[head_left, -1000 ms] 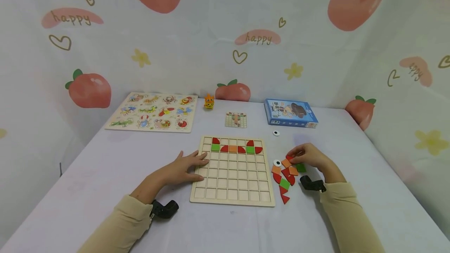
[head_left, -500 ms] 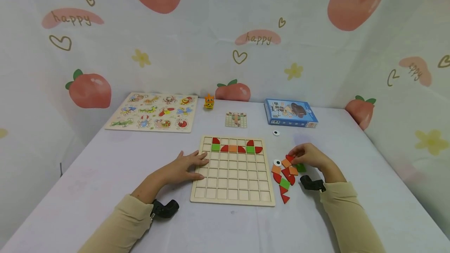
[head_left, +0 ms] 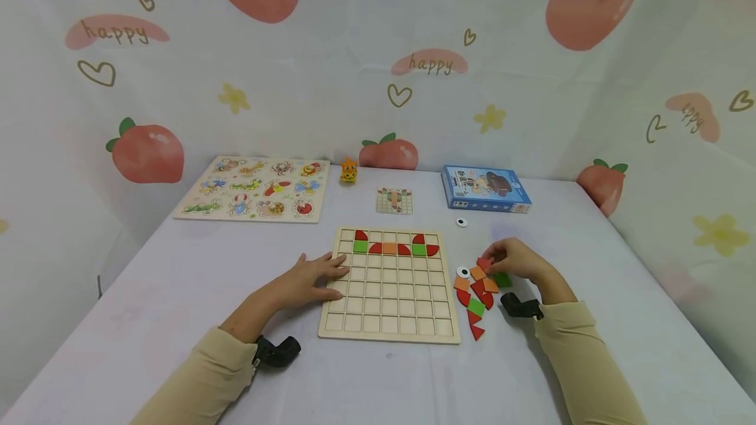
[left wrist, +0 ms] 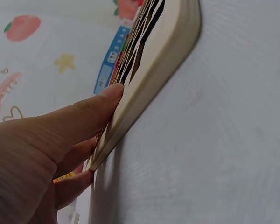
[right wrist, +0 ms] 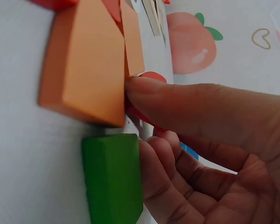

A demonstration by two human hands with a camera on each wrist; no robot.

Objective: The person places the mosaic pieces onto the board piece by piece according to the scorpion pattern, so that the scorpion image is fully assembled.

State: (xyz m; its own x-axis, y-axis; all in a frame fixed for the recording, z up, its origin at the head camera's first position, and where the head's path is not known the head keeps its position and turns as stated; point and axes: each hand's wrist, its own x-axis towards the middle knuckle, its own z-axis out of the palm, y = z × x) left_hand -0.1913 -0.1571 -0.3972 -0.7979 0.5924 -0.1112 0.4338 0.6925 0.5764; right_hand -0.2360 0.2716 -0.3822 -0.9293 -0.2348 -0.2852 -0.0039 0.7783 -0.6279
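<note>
A wooden grid board (head_left: 391, 308) lies in the middle of the table, with red, green and orange pieces set in its upper rows. My left hand (head_left: 304, 283) rests on the board's left edge, fingers spread; the left wrist view shows the thumb (left wrist: 91, 112) on the rim. Right of the board, my right hand (head_left: 520, 262) pinches a red piece (head_left: 483, 263) at the top of a loose pile; thumb and fingers partly hide it. Beside those fingers, the right wrist view shows a green block (right wrist: 113, 177) and an orange block (right wrist: 86, 65).
Several loose pieces, including a red triangle (head_left: 477, 332) and a white eye disc (head_left: 463, 272), lie beside the board. Another eye disc (head_left: 462, 222) lies farther back. Behind stand a pattern card (head_left: 394, 201), a blue box (head_left: 487, 189), an insect puzzle (head_left: 254, 199) and an orange figurine (head_left: 349, 170).
The red piece at my right fingertips has shifted slightly and shows more of its face. My left hand stays on the board. The whole head view has moved a little.
</note>
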